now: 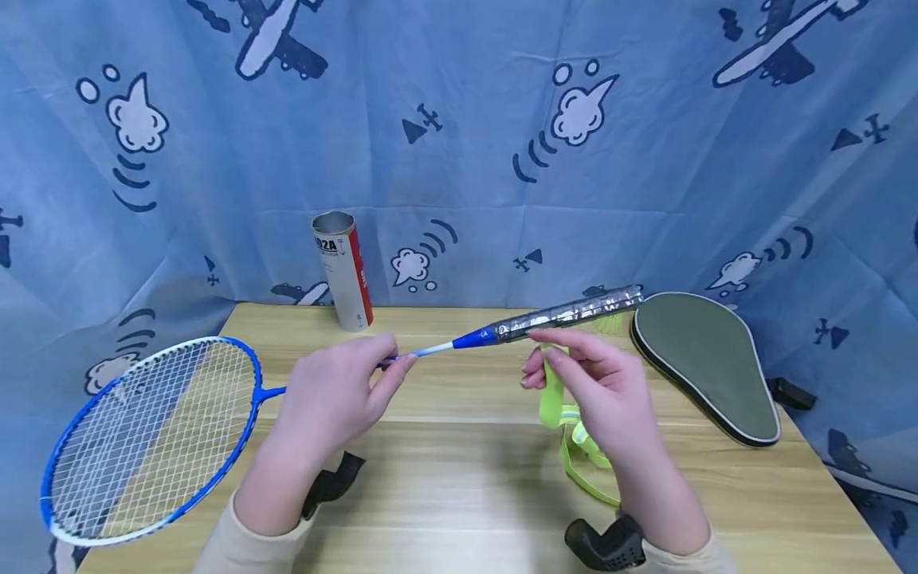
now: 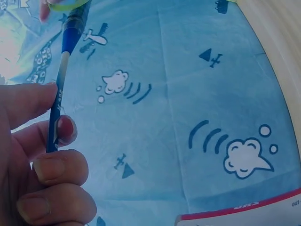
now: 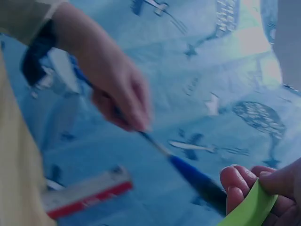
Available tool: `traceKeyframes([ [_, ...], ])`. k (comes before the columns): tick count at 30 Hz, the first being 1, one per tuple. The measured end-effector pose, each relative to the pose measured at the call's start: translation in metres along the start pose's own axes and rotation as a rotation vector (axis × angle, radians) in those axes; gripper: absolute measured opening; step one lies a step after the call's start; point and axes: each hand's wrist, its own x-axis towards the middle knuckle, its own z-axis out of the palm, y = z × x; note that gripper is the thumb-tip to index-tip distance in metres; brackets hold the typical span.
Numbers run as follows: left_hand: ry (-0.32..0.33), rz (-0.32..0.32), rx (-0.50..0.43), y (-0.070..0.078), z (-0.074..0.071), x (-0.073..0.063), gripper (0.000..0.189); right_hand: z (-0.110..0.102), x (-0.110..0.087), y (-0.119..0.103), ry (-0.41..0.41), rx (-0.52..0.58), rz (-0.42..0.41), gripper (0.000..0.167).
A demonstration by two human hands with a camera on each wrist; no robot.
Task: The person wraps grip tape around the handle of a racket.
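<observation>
A blue-and-white badminton racket [image 1: 258, 396] is held above the table, its strung head at the left and its handle pointing right. My left hand [image 1: 337, 383] grips the shaft, with thumb and fingers around it in the left wrist view. Dark, shiny wrapping covers the handle [image 1: 574, 312]. Beside the handle, my right hand [image 1: 598, 383] pinches a yellow-green grip tape [image 1: 551, 391] between thumb and fingers; in the right wrist view the tape [image 3: 251, 207] runs down from the pinch. The rest of the tape hangs in loose loops toward the tabletop.
A shuttlecock tube [image 1: 344, 271] stands upright at the back of the wooden table [image 1: 445, 494]. On the right lies a green paddle-shaped case [image 1: 703, 359], with a small black object [image 1: 791, 394] beside it. A blue patterned curtain [image 1: 473, 159] hangs behind.
</observation>
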Motion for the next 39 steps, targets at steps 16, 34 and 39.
traceKeyframes([
  [16,0.089,0.058,0.007,0.003,-0.001,-0.005,0.028,0.024,-0.009,0.009,-0.021,0.064,-0.014,0.026],
  [34,0.162,0.131,0.025,0.004,0.004,-0.004,0.032,0.032,-0.007,0.014,0.082,0.1,-0.099,0.024],
  [39,0.171,0.133,0.029,0.004,0.005,-0.004,0.032,0.034,-0.008,0.012,0.135,0.035,0.009,0.025],
])
